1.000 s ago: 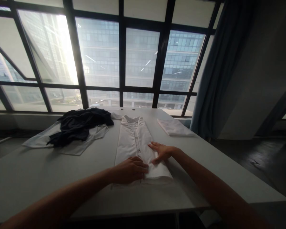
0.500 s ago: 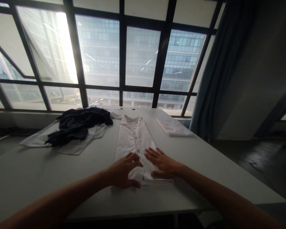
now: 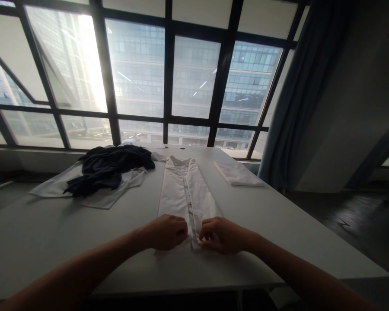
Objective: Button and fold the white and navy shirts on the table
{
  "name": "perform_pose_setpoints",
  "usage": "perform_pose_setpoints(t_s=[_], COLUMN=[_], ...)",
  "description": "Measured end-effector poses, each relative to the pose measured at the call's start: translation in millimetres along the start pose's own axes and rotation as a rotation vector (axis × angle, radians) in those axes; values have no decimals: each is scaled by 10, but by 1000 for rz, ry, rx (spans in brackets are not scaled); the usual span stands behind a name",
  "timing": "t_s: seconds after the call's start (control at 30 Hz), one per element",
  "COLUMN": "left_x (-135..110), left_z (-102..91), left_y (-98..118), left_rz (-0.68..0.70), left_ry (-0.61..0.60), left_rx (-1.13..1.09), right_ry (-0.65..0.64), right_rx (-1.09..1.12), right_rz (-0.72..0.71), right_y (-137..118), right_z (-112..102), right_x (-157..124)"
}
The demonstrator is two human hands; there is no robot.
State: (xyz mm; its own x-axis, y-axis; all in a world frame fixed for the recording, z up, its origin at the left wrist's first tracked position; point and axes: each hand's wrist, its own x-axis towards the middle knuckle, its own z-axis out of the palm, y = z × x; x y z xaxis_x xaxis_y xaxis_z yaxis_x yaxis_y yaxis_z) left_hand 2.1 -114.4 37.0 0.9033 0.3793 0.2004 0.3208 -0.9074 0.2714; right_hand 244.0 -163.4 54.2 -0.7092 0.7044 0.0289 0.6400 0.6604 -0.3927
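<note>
A white button-front shirt [image 3: 201, 194] lies lengthwise in front of me, folded into a narrow strip, its collar at the far end and its hem near me. My left hand [image 3: 169, 232] is closed at the left side of the hem, its fingers curled onto the cloth and the thumb mostly hidden. On the right side of the button placket, my right hand [image 3: 224, 235] pinches the cloth near the hem between bent fingers and thumb. The shirt lies flat, with slight creases along its front.
The shirt lies on a white table [image 3: 288, 242]. Farther left, a dark crumpled garment [image 3: 116, 166] rests on white cloth [image 3: 100, 198]. A folded white garment [image 3: 238, 174] sits at the right. Behind are large windows [image 3: 194, 77] and a blue curtain [image 3: 285, 112].
Both hands have gone from spread fingers to curled ones. The right hand has drawn back toward the hem; the left has turned and closed at the shirt's near left side.
</note>
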Motion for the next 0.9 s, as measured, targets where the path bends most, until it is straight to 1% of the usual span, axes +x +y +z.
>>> perform_pose_setpoints(t_s=[0.1,0.23,0.33,0.43,0.57,0.67,0.73,0.83,0.9], left_x=[5,13,16,16,11,11,18,43,62], left_z=[-2,15,22,5,-43,-39,-5,46,54], left_y=[-32,-75,-136,-245,-442,-577,-638,-660,-633], left_rz=[-28,-51,-51,-48,-56,-113,-152,-170,-169], left_ry=[14,-4,-11,18,53,93,122,120,109], left_rx=[-44,-55,-27,13,90,154,204,292,329], right_ry=[-16,-45,1,52,81,119,148,178,208], right_rx=[13,-68,-147,-208,-272,-350,-406,-439,-412], right_rz=[20,36,3,-58,-101,-73,-32,19,18], right_y=[-20,-13,29,120,331,495,557,556,520], right_z=[-25,27,105,154,139,108,88,59,41], right_x=[33,91,171,307,575,786,878,897,846])
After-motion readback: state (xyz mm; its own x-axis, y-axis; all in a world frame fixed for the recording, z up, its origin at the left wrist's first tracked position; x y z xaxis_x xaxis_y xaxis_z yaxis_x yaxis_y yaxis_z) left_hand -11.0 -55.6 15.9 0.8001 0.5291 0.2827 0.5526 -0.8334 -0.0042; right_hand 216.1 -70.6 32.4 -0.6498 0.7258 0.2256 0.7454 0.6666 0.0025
